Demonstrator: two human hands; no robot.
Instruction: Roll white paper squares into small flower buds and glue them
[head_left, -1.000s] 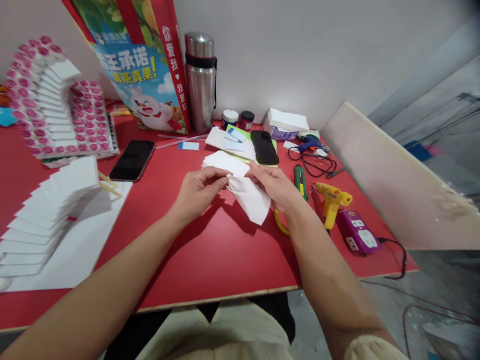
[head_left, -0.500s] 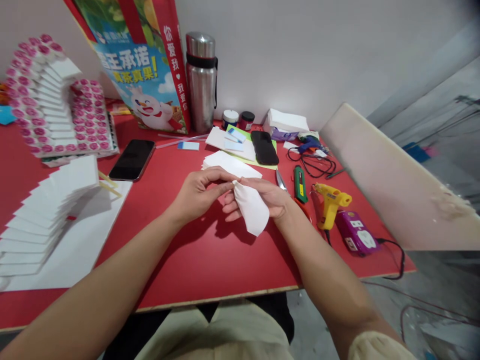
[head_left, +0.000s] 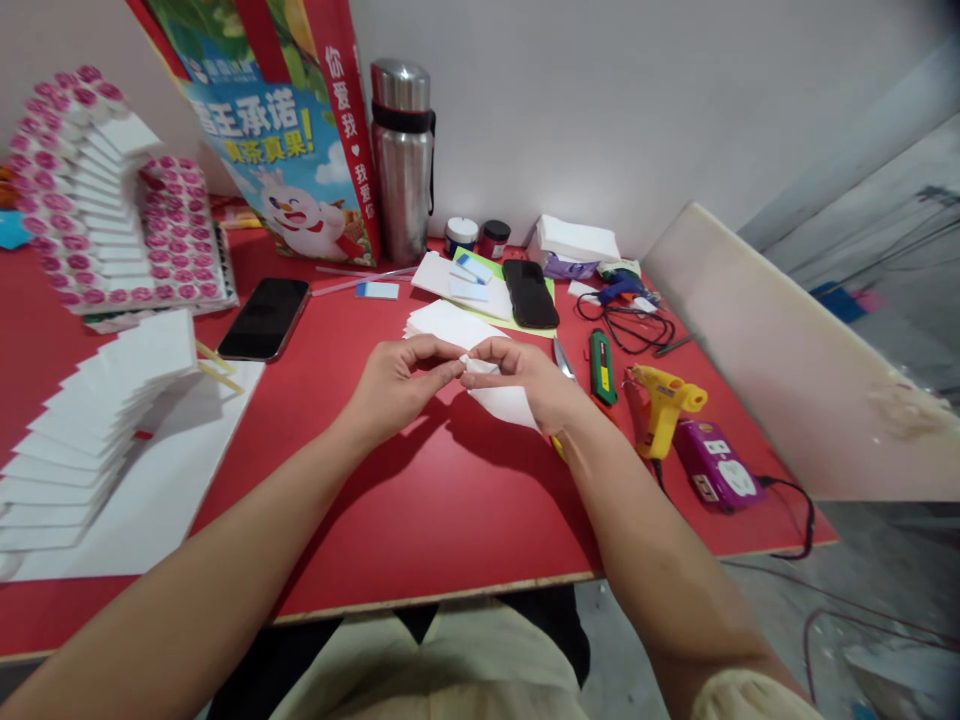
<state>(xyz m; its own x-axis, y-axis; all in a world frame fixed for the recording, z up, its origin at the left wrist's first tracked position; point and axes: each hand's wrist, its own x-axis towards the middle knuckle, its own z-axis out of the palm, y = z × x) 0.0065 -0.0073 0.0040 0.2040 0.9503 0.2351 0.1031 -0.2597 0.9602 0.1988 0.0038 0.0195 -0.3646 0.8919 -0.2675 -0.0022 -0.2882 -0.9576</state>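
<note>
Both my hands meet above the middle of the red table (head_left: 420,500). My left hand (head_left: 397,385) pinches the top corner of a white paper piece (head_left: 504,402) between thumb and forefinger. My right hand (head_left: 529,378) is curled over the same piece, fingertips pressed on its upper edge, and covers most of it. Just behind my hands lies a small stack of white paper sheets (head_left: 442,322).
Scissors (head_left: 564,362), a green utility knife (head_left: 602,367), a yellow glue gun (head_left: 660,405) and a purple power strip (head_left: 712,465) lie right of my hands. Two black phones (head_left: 264,318) (head_left: 529,294), a steel flask (head_left: 403,165) and fanned white cards (head_left: 97,420) stand further off.
My right hand turned from palm-up under the paper to curled over it. The paper, hanging down a second ago, is now mostly hidden beneath that hand.
</note>
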